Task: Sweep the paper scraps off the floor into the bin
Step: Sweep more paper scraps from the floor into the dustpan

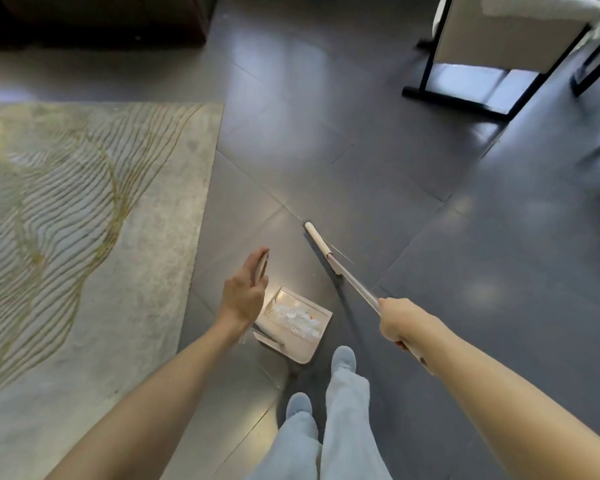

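A cream dustpan (305,351) hangs just above the grey tiled floor in front of my feet, with a heap of white paper scraps (297,318) inside it. My left hand (245,292) grips the top of the dustpan's upright handle. My right hand (400,323) is closed around the metal pole of a broom, whose narrow cream head (317,242) points away from me over the floor, ahead and right of the dustpan. No bin is in view.
A pale patterned rug (84,220) covers the floor on the left, its edge close to the dustpan. A chair with a black frame (465,95) stands at the far right. Dark furniture (94,19) lies along the far left.
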Motion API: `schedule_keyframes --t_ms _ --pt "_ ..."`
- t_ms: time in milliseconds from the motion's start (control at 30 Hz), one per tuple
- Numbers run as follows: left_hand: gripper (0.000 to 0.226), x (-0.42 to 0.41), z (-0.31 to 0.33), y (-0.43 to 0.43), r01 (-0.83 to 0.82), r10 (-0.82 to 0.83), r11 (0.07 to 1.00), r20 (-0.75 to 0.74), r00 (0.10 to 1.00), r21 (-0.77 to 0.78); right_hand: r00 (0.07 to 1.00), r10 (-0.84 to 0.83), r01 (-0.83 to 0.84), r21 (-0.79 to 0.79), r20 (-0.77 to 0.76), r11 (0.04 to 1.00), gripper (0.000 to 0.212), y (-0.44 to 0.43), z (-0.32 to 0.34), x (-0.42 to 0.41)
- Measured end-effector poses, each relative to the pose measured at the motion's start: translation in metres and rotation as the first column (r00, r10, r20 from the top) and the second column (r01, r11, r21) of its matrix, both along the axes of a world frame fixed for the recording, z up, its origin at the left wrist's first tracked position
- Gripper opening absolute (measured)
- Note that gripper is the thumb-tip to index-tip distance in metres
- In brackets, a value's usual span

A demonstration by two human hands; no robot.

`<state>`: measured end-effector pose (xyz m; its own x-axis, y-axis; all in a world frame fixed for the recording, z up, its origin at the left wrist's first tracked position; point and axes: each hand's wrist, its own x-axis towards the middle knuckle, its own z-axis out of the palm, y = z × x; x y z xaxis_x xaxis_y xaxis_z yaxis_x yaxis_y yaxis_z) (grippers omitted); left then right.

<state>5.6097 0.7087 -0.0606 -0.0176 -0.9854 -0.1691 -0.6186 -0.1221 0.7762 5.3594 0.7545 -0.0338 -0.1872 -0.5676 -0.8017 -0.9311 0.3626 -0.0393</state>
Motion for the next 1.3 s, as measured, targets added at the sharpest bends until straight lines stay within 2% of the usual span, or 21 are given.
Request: schedule_keyframes --t_ms 133,233,333,433,567,767,967,1133,1300 --pt "0.053 -0.008 -0.003 -0.027 -0.028 0.028 1.000 -0.028 0.999 0.004 0.992 0.124 -0.124 0.096 0.008 0.988 0.049 -0.031 -0.007 0.005" --pt "0.052 -0.009 -0.002 -0.039 -0.050 0.051 0.999 -0.023 0.998 0.011 0.974 0.208 -0.222 0.196 0.087 0.955 0.061 -0.031 0.000 0.005" --pt "0.051 -0.014 0.001 -0.053 -0.052 0.052 0.998 -0.024 0.998 0.025 0.963 0.211 -0.252 0.275 0.171 0.928 0.055 -0.038 0.019 -0.020" --pt "0.051 -0.022 0.005 -0.067 -0.032 0.033 0.999 -0.022 0.999 0.028 0.944 0.295 -0.326 0.267 0.150 0.907 0.059 -0.060 0.038 -0.051" --pt "0.052 -0.029 0.017 -0.093 -0.097 0.098 0.995 -0.045 0.994 0.014 0.915 0.386 -0.402 0.216 0.116 0.890 0.063 -0.097 0.062 -0.075" --pt "0.050 -0.053 0.050 -0.165 -0.178 0.173 0.978 -0.049 0.984 -0.107 0.923 0.376 -0.383 0.108 0.086 0.917 0.076 -0.188 0.079 -0.099" --pt "0.050 -0.065 0.061 -0.281 -0.229 0.226 0.950 -0.039 0.973 -0.210 0.962 0.250 -0.243 -0.070 0.107 0.967 0.053 -0.307 0.074 -0.101" --pt "0.053 -0.061 0.056 -0.399 -0.223 0.215 0.954 -0.063 0.975 -0.202 0.976 0.150 -0.129 -0.136 0.160 0.982 0.053 -0.426 0.071 -0.087" --pt "0.054 -0.050 0.063 -0.520 -0.219 0.209 0.962 -0.077 0.975 -0.165 0.979 0.142 -0.126 -0.112 0.148 0.986 0.054 -0.567 0.083 -0.072"
